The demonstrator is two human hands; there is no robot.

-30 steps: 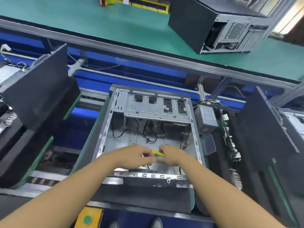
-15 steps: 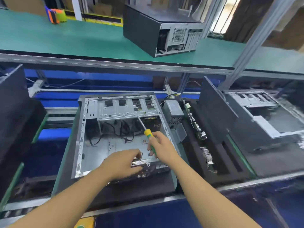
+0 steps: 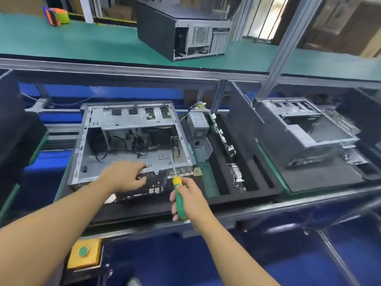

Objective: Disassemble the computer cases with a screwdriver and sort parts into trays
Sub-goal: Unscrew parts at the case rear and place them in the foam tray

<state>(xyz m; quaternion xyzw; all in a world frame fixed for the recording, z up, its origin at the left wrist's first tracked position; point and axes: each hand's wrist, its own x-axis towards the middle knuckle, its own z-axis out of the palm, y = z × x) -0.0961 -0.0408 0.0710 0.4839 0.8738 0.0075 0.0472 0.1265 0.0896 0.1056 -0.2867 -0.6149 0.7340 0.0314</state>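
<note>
An open grey computer case (image 3: 132,120) lies on its side on a black foam tray (image 3: 144,209); cables show inside it. A dark board with ports (image 3: 152,187) sits at the case's near edge. My left hand (image 3: 125,176) grips the top edge of this board. My right hand (image 3: 186,200) holds a screwdriver (image 3: 179,196) by its green and yellow handle, just in front of the case. Its shaft points up and away, over the case's near right corner.
A second black tray (image 3: 266,182) to the right holds a power supply (image 3: 198,124), a circuit board (image 3: 222,135) and a small metal part (image 3: 237,174). Another open case (image 3: 305,124) lies further right. A closed case (image 3: 181,29) stands on the green shelf. A yellow button box (image 3: 84,252) sits below.
My right hand has drawn the screwdriver out of the case toward me. My left hand stays at the case's near edge, now on the dark board. My view has swung to the right.
</note>
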